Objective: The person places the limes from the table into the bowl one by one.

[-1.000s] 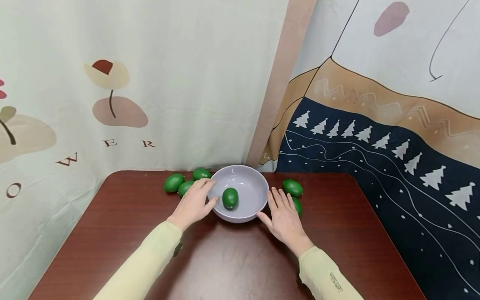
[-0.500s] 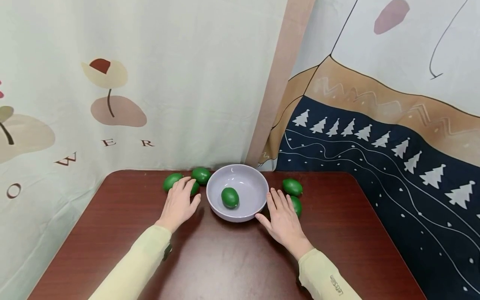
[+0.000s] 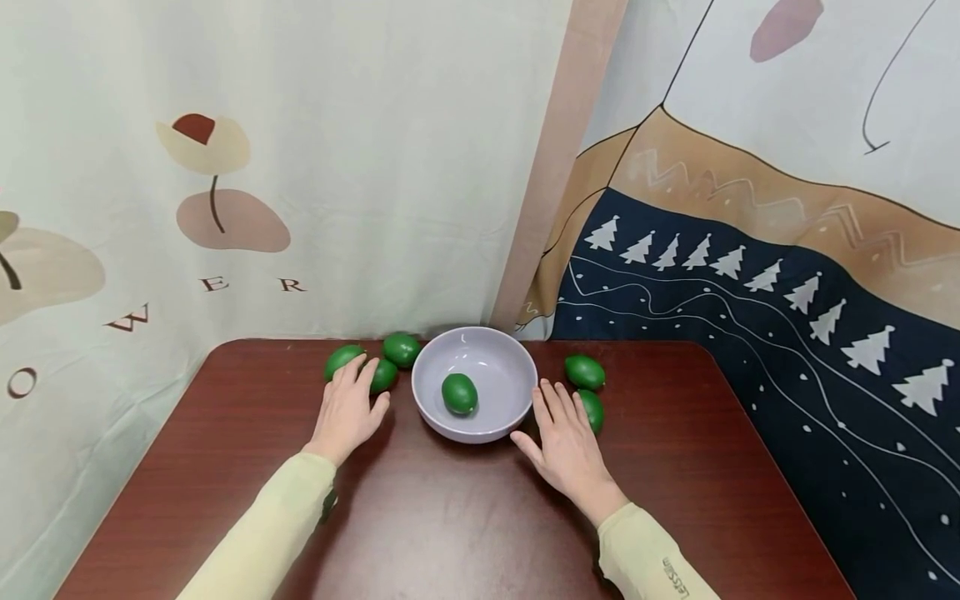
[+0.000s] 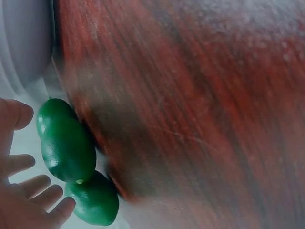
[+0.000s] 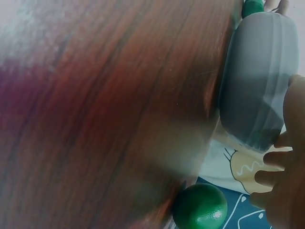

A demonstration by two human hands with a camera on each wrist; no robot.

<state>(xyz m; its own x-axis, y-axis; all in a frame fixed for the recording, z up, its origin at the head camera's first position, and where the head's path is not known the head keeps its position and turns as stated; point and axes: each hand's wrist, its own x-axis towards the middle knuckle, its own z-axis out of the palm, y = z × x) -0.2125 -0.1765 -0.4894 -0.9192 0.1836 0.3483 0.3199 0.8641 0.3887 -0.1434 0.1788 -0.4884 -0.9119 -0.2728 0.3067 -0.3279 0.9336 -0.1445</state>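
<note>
A pale lilac bowl (image 3: 504,379) stands near the table's back edge, with one green lime (image 3: 459,393) lying in it. My left hand (image 3: 347,413) hovers by three limes left of the bowl: a far-left lime (image 3: 341,358), a back lime (image 3: 401,350) and a nearer lime (image 3: 386,376). In the left wrist view its fingers are spread loosely beside the limes (image 4: 69,150), gripping none. To the bowl's right, my right hand (image 3: 567,446) has straight fingers at the rim; contact is unclear. A lime (image 3: 592,411) is partly hidden behind that hand.
Another lime (image 3: 585,372) lies at the back right. The dark red-brown wooden table (image 3: 465,517) has rounded back corners. Printed curtains (image 3: 390,208) hang close behind its back edge.
My left hand has left the bowl's left rim and moved left to the limes there. The right hand stays beside the bowl. The lime in the bowl has hardly moved.
</note>
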